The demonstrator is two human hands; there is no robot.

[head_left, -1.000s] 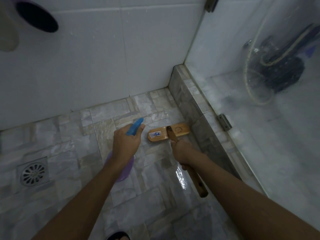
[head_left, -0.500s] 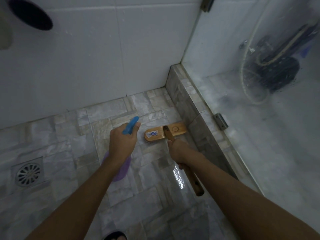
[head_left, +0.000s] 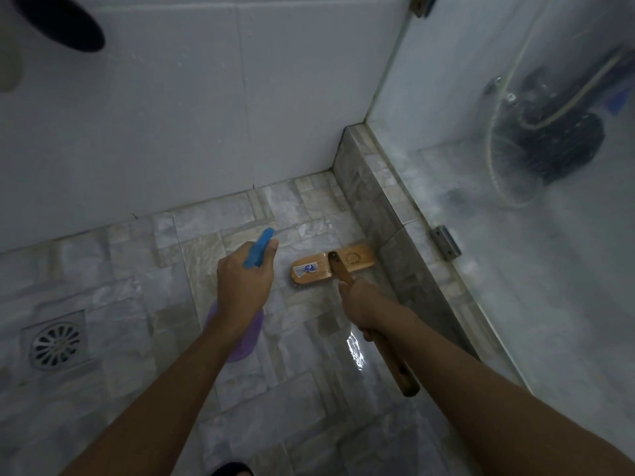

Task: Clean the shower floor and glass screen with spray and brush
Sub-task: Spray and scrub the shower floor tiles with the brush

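We are looking down at the wet stone-tile shower floor (head_left: 137, 269), with the glass screen (head_left: 515, 269) rising on our right above a tiled kerb (head_left: 374, 207). Our right hand (head_left: 364, 304) is wrapping round the wooden brush (head_left: 309, 273) handle, the head lying on the floor just beside the kerb. Our left hand (head_left: 244, 286) is gripping the purple spray bottle (head_left: 240, 341) above the floor, blue nozzle aiming forward. A round drain (head_left: 56, 341) is sitting far left.
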